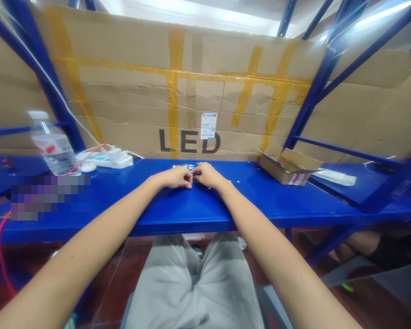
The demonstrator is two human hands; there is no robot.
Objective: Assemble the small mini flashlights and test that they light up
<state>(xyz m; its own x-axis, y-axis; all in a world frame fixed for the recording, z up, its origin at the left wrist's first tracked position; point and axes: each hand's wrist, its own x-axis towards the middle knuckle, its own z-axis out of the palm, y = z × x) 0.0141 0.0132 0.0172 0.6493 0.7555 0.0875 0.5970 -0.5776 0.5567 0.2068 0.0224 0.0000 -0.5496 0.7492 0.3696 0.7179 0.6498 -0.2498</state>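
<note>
Both my arms reach out over the blue metal table [198, 210]. My left hand [177, 177] and my right hand [207, 174] meet at the table's middle, knuckles up and fingers curled in. Their fingertips pinch a small thing between them, too small to make out. A few thin metallic pieces [187, 166] lie on the table just behind the hands, near the cardboard wall printed "LED" [190, 141].
A clear water bottle [53, 146] stands at the left, beside a white power strip [106, 157] with a red cable [2, 256]. An open small cardboard box [289, 167] sits at the right, with a white packet [334, 177] behind it. Blue rack posts frame the bench.
</note>
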